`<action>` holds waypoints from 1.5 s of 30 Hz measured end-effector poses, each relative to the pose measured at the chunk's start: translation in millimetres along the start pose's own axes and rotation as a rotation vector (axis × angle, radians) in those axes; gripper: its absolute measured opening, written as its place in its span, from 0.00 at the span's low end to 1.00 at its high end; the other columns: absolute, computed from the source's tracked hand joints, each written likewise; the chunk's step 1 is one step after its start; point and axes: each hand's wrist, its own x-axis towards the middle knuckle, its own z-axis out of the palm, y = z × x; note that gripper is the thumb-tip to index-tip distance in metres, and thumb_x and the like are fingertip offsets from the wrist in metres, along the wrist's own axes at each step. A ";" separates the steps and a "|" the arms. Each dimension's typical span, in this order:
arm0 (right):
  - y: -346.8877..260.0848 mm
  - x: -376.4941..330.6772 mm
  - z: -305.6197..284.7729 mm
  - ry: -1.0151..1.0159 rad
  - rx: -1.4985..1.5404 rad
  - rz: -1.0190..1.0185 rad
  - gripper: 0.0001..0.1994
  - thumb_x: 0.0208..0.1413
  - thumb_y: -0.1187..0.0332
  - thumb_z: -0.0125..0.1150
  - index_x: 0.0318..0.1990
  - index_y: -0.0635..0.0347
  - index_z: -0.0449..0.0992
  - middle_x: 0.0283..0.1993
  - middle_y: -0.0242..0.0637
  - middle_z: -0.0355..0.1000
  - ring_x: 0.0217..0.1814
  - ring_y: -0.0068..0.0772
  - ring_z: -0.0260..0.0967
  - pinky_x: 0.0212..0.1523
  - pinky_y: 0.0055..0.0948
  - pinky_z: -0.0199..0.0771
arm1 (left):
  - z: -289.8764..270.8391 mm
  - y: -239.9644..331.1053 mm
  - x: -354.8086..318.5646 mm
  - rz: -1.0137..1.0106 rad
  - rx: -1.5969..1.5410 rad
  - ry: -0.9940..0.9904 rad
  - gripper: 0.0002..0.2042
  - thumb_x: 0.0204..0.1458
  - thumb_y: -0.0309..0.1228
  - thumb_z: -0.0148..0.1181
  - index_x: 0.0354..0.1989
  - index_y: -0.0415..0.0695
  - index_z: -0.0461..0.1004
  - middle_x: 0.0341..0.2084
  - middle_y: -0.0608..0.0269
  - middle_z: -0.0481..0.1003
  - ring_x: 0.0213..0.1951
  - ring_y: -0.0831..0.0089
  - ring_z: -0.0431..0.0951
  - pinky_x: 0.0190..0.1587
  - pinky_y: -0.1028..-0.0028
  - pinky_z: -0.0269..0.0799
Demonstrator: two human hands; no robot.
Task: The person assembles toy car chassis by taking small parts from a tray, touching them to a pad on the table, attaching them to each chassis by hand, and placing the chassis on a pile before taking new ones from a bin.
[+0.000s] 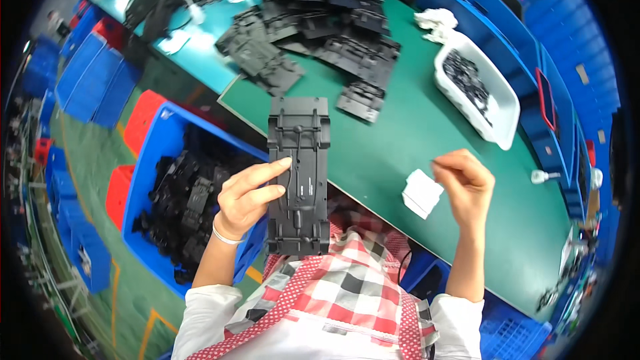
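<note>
Black part is held by the left hand at its left long edge, fingers laid on the face, thumb hidden; long axis is pointed from the wearer's body outward, near the worktop's near edge. Right hand is placed well apart, to the part's right, with fingertips drawn together; whether anything is pinched cannot be told. White pad is found just left of and below those fingertips; contact cannot be judged. Right hand is the nearer to the pad, left to the part. Green worktop is loaded at its far side with a dark pile; a white tray of small black pieces is set at right. Blue bin, filled with dark parts, is seen at left, above a green floor.
</note>
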 end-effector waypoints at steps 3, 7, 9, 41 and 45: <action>2.8 -15.5 2.0 0.016 0.164 0.118 0.06 0.48 0.84 0.63 0.35 0.69 0.80 0.34 0.36 0.74 0.35 0.23 0.72 0.35 0.19 0.71 | 31.9 -1.2 9.8 0.004 -0.115 -0.035 0.13 0.37 0.16 0.61 0.35 0.39 0.74 0.44 0.44 0.78 0.35 0.55 0.79 0.35 0.68 0.76; 9.9 -27.2 2.6 0.052 0.345 0.258 0.06 0.51 0.83 0.63 0.37 0.70 0.80 0.37 0.36 0.74 0.36 0.23 0.72 0.36 0.20 0.72 | 45.1 4.8 25.7 0.179 0.263 -0.088 0.14 0.31 0.21 0.65 0.31 0.47 0.76 0.41 0.66 0.80 0.27 0.69 0.65 0.31 0.70 0.62; 17.1 -29.5 1.7 0.056 0.407 0.280 0.08 0.53 0.82 0.62 0.40 0.71 0.79 0.38 0.38 0.74 0.37 0.24 0.72 0.39 0.21 0.73 | 41.3 8.5 39.0 0.255 0.345 -0.128 0.11 0.30 0.28 0.64 0.25 0.45 0.72 0.39 0.64 0.80 0.29 0.67 0.65 0.33 0.68 0.62; 34.3 -38.2 4.7 0.000 -0.505 0.131 0.05 0.50 0.81 0.62 0.35 0.66 0.79 0.32 0.38 0.74 0.31 0.29 0.73 0.33 0.25 0.74 | 72.3 3.2 -4.1 -1.287 -1.430 -0.024 0.34 0.51 0.21 0.61 0.66 0.34 0.50 0.48 0.45 0.74 0.46 0.67 0.78 0.49 0.72 0.76; 39.0 -35.1 11.6 -0.023 -0.581 0.103 0.05 0.50 0.80 0.59 0.35 0.67 0.78 0.33 0.45 0.72 0.30 0.45 0.73 0.32 0.35 0.74 | 71.1 2.3 -8.2 -1.326 -1.492 -0.085 0.31 0.51 0.25 0.61 0.63 0.30 0.55 0.47 0.47 0.75 0.46 0.67 0.79 0.50 0.71 0.76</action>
